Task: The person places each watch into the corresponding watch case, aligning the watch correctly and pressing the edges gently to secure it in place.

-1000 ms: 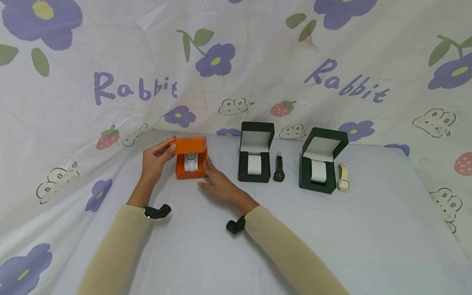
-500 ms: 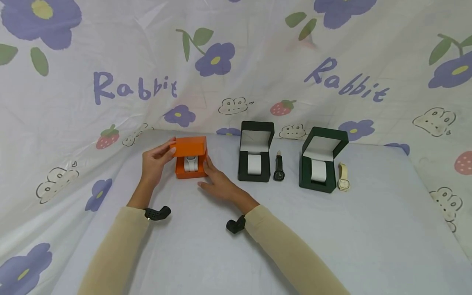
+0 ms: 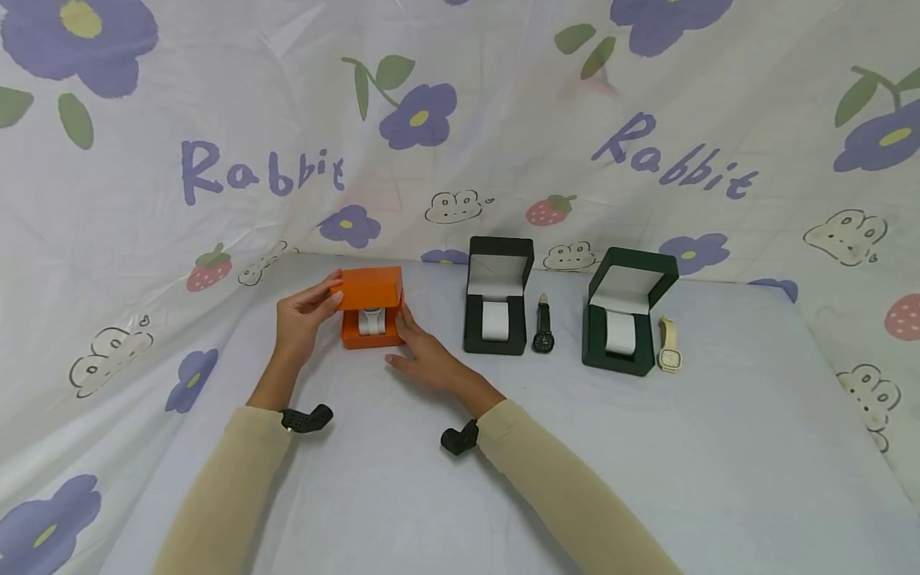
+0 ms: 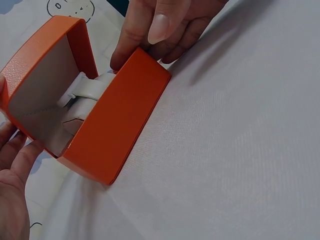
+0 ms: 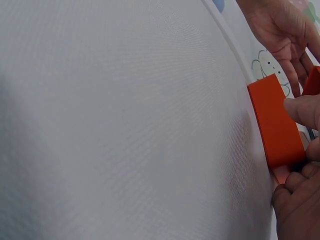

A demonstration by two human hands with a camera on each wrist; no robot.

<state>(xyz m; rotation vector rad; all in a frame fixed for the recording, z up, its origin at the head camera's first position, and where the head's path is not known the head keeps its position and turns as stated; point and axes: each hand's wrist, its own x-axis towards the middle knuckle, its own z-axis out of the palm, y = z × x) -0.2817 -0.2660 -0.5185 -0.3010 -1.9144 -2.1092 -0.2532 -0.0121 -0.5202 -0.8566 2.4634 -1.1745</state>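
In the head view an orange watch box (image 3: 371,339) stands at the back left, its lid (image 3: 370,287) tilted partway down. Inside, a white watch (image 3: 371,322) sits on its cushion; the lid hides the top of its dial. My left hand (image 3: 298,315) pinches the lid's left front corner between thumb and fingers. The right hand (image 3: 429,357) rests its fingers against the box's right side, with the thumb apart in front. The left wrist view shows the pale lining of the lid (image 4: 47,50) and the white watch strap (image 4: 92,89) below it.
Right of the orange box stands a black watch box (image 3: 496,346), raised lid and white cushion showing, with a black watch (image 3: 543,323) beside it. Farther right are a green watch box (image 3: 618,362), its lid also up, and a cream watch (image 3: 669,347). A patterned curtain (image 3: 503,120) hangs behind.
The left hand has lowered the orange box's lid a little, so it now covers more of the white watch. The right hand stays against the box's side.
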